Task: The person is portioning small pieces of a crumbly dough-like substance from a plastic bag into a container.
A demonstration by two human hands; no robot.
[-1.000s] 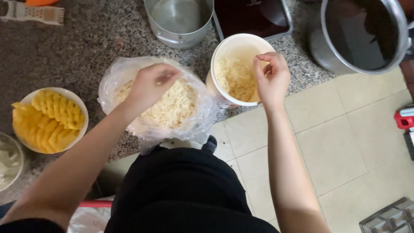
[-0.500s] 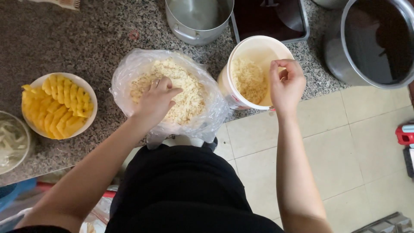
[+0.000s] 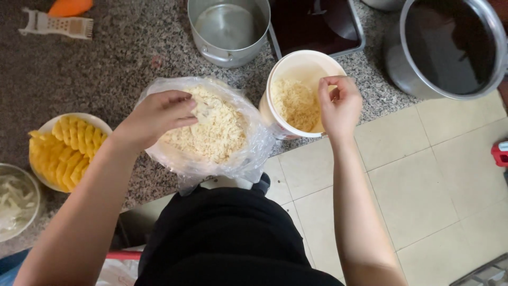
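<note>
Across the speckled granite surface (image 3: pixel 116 58), everything is placed here relative to the clear plastic bag (image 3: pixel 248 159) at its near edge. Largest is the big steel pot (image 3: pixel 450 47), far right of the bag and overhanging the tiled floor (image 3: pixel 423 190), its inside dark. A smaller steel pot (image 3: pixel 227 29) stands just behind the bag, empty and shiny. Beside that pot, behind and right of the bag, lies a dark tray with a metal rim (image 3: pixel 317 26).

The bag itself sits open and crumpled, holding a loose heap of pale yellow shredded crumbs (image 3: pixel 217 132). Touching the bag's right side is a cream paper tub (image 3: pixel 296 61), tilted toward the person, partly filled with the same pale shreds. Left of the bag, a white bowl (image 3: pixel 79 119) holds ridged yellow slices. Farther left, at the frame edge, a glass bowl (image 3: pixel 21 201) holds whitish strips.

The left hand (image 3: pixel 159 116) hovers over the bag's mouth, fingers curled together as if pinching crumbs; what it grips I cannot tell. The right hand (image 3: pixel 341 103) is over the tub's rim, fingertips pinched together. Far behind and left of the bag lie a white grater (image 3: pixel 58 24) and an orange object (image 3: pixel 69 6).
</note>
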